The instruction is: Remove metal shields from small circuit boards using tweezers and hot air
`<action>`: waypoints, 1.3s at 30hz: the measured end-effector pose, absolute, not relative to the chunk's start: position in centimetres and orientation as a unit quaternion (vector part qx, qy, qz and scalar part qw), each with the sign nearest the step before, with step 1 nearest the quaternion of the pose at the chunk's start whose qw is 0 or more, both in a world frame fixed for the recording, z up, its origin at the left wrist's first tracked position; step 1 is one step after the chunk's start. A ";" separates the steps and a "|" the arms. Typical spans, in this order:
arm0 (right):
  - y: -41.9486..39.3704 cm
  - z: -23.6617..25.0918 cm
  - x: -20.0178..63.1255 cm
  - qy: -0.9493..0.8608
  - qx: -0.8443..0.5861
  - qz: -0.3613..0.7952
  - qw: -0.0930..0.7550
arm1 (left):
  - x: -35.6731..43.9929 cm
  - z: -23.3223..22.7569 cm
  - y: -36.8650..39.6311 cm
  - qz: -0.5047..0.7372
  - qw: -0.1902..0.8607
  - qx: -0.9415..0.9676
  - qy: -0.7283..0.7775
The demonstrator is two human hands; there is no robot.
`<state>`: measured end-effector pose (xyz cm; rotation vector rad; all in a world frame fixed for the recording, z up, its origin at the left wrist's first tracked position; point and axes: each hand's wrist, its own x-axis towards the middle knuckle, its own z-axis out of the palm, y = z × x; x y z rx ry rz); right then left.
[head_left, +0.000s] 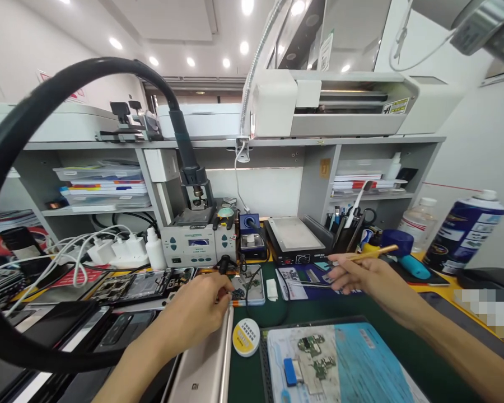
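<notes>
My left hand [201, 302] is closed, its fingers curled down beside a small parts tray [256, 288]. What it pinches is hidden; a black knob-like piece [224, 263] shows just above the fingers. Beneath that wrist lies a gold phone back [204, 364]. My right hand [361, 274] holds a slim gold-coloured tool [373, 254] between thumb and fingers, over a printed card [294, 288]. Thin silver tweezers [308, 284] reach toward its fingertips; whether they are touched is unclear. Small circuit boards [311, 342] sit on a blue-and-white pad [365, 358] in front.
A thick black hose [33, 106] loops across the left side from the hot-air station [193, 246]. A round yellow-and-white tin [246, 337] stands on the green mat. Behind are a heating plate [296, 235] and pen holder [346, 235]; a spray can [466, 229] leans at right.
</notes>
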<state>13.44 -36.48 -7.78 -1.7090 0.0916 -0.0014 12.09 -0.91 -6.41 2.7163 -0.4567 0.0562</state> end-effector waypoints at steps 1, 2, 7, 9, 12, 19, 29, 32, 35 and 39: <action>-36.4 -7.7 13.3 0.034 -0.755 0.006 0.655 | 12.0 -6.4 -1.0 0.012 0.191 0.967 -0.167; -36.3 -7.6 13.2 0.026 -0.756 0.011 0.654 | 11.9 -6.5 -1.1 0.005 0.189 0.967 -0.170; -35.7 -8.1 12.6 -0.016 -0.756 0.050 0.653 | 12.1 -6.9 -1.4 -0.013 0.174 0.970 -0.170; -35.3 -8.2 12.5 -0.032 -0.764 0.067 0.641 | 12.4 -7.0 -1.3 -0.012 0.158 0.974 -0.162; -34.9 -8.1 12.3 -0.042 -0.779 0.065 0.622 | 12.7 -7.4 -0.9 0.006 0.132 0.979 -0.157; -35.0 -7.5 11.9 -0.046 -0.801 0.042 0.595 | 13.1 -7.9 -0.5 0.019 0.123 0.979 -0.161; -34.8 -7.3 11.7 -0.054 -0.811 0.038 0.582 | 13.0 -7.1 -1.3 0.050 0.163 0.970 -0.171; -34.8 -7.3 11.6 -0.070 -0.798 0.058 0.596 | 11.7 -6.6 -2.7 0.041 0.259 0.942 -0.207; -34.6 -7.3 11.3 -0.084 -0.791 0.070 0.601 | 10.0 -6.6 -4.9 -0.004 0.352 0.903 -0.246; -34.2 -7.3 11.2 -0.088 -0.793 0.065 0.599 | 8.4 -7.3 -7.8 -0.013 0.359 0.890 -0.279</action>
